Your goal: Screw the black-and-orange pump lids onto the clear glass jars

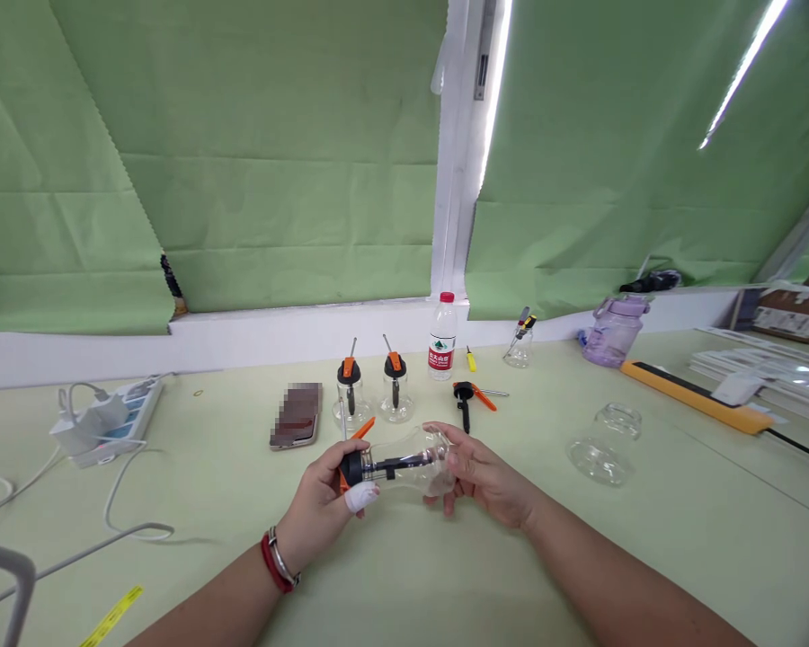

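Observation:
Level above the table, a clear dispenser bottle (pixel 414 458) lies sideways between my hands, its neck pointing left. My left hand (pixel 320 490), with white wrapping on the thumb, is closed around its black cap (pixel 352 468) with the orange lever. Inside the bottle runs a black tube (pixel 404 463). My right hand (pixel 489 476) wraps around the bottle's wide base. Beyond them stand two similar bottles (pixel 352 412) with black and orange caps and thin metal spouts. A loose cap (pixel 465 392) with a black tube and orange lever lies nearby. An uncapped clear bottle (pixel 599 456) is at the right.
A phone (pixel 297 415) lies left of the bottles. Behind are a water bottle (pixel 443 337), a yellow screwdriver (pixel 471 359) and a glass jar of tools (pixel 520 349). A power strip (pixel 118 422) with cables is left; a purple jug (pixel 615 331) and orange bar (pixel 694 397) are right.

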Action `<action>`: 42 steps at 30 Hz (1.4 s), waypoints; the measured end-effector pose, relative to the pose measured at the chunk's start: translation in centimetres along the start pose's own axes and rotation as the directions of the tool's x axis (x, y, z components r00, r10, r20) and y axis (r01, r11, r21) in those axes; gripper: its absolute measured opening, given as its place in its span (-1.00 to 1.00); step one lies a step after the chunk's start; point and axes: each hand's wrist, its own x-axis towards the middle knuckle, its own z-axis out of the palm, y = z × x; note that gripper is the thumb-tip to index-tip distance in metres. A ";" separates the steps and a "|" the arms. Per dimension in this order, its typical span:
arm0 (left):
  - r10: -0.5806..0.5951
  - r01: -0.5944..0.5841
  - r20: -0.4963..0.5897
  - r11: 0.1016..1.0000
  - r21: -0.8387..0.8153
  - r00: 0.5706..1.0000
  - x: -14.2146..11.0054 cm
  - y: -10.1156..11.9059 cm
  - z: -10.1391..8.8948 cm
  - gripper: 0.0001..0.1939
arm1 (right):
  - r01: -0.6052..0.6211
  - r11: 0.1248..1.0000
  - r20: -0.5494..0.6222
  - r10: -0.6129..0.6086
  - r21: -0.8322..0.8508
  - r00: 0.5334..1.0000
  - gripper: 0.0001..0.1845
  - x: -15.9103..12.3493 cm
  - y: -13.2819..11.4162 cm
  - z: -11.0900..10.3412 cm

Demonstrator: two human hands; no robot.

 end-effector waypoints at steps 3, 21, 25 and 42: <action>0.036 -0.036 0.016 0.999 0.021 0.999 -0.1 0.2 0.0 -0.58 | -0.041 0.998 -0.011 0.041 -0.046 0.999 -0.47 0.2 0.3 -0.2; 0.007 -0.007 0.012 1.000 -0.009 1.000 0.0 0.1 0.1 -0.58 | 0.038 0.998 0.014 -0.037 -0.046 0.999 -0.22 -0.3 -0.5 -0.4; 0.049 -0.050 0.018 0.999 0.019 0.999 0.0 0.1 0.0 -0.58 | 0.038 0.998 0.025 -0.037 -0.053 0.999 -0.23 -0.3 -0.4 -0.5; 0.113 -0.118 0.065 0.989 0.084 0.991 0.0 -0.6 -0.1 -0.61 | -0.029 0.990 -0.042 0.023 -0.139 0.999 -0.33 0.0 0.2 -0.7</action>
